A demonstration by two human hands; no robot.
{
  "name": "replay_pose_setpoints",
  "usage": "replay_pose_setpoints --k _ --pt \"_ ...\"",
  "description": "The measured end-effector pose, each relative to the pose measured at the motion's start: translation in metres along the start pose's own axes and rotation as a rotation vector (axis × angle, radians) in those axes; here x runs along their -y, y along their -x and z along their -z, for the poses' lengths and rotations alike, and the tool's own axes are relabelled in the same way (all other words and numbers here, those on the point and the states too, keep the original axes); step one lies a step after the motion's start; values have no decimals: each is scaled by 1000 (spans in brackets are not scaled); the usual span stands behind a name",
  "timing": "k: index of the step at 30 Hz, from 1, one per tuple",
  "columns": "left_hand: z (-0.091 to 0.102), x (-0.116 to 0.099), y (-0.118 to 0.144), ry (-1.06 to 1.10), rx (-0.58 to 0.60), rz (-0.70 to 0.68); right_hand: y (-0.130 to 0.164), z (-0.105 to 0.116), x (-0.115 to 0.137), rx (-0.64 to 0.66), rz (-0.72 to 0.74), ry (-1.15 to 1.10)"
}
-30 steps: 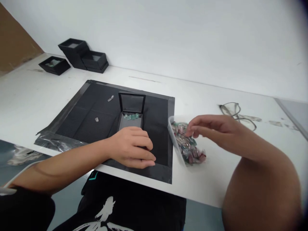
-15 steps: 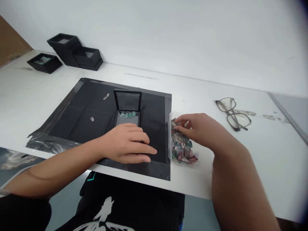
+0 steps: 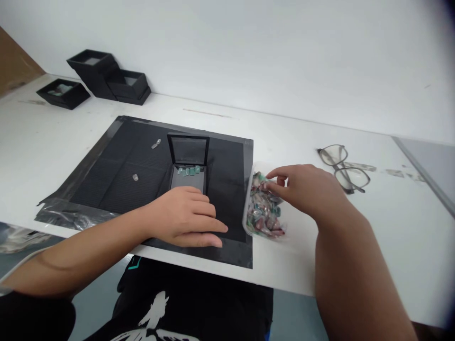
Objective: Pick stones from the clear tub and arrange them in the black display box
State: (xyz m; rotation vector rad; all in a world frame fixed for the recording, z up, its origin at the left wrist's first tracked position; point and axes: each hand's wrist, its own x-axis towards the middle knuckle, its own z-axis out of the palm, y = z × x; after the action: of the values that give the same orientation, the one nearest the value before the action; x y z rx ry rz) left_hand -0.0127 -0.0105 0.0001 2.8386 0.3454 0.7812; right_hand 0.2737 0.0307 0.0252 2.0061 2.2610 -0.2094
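My right hand (image 3: 302, 189) reaches into a clear plastic tub (image 3: 246, 215) at the mat's right edge. Its thumb and fingers are pinched at the small wrapped pieces (image 3: 265, 213), red, green and clear; what lies between the fingertips is hidden. Over the lower part of the black mat (image 3: 103, 166) my left hand (image 3: 192, 218) lies palm down, fingers stretched and holding nothing. Just beyond it stands a small black display case (image 3: 188, 150) with its lid raised. Several green stones (image 3: 192, 171) sit in a row along the back of its grey pad.
Loose clear pieces lie on the mat's left side, including a small one (image 3: 135, 177). Black boxes (image 3: 99, 76) are stacked at the back left, with another box (image 3: 63, 93) beside them. Eyeglasses (image 3: 344, 168) rest right of the tub, near my right wrist.
My right hand has shifted slightly to the right in the tub, and the tub has moved a little left and tilted. My left hand has barely moved.
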Motion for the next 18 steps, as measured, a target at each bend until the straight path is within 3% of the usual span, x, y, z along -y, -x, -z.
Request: replay_pose_setpoints --k 7,18 --pt "0 1 1 4 34 28 1 -3 14 11 14 134" --pt "1 2 2 -1 36 53 3 3 -7 18 81 -142"
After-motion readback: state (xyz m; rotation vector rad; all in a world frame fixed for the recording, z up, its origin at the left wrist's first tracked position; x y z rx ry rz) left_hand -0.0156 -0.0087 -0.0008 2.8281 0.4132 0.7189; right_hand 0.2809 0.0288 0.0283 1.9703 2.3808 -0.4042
